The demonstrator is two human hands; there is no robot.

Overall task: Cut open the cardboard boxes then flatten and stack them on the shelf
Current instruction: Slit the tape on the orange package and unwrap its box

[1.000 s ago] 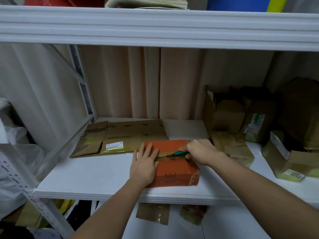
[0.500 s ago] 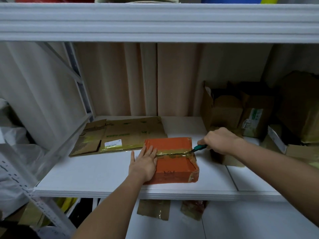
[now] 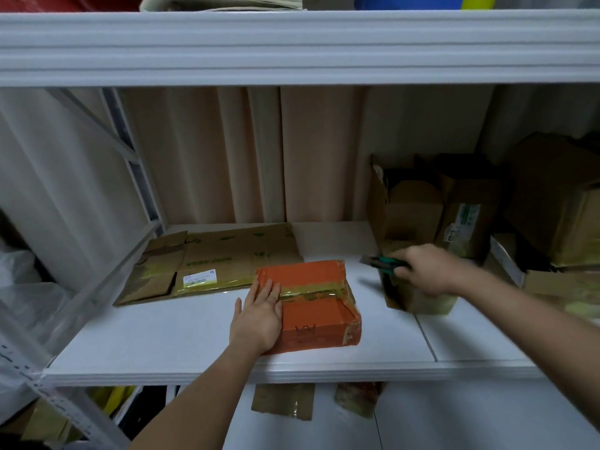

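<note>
Pressing flat on the orange box, the left hand lies with fingers straight near the shelf front; the right hand grips a green cutter (blurred), held apart from the box, right of it.

left hand: bare, no sleeve | right hand: bare, no sleeve

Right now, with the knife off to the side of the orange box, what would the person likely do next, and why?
Probably set the green knife down and lift the flaps. The right hand holds it clear of the orange box, to its right, while the left hand lies flat on the lid beside the taped seam. Whether that tape is cut through cannot be seen.
</note>
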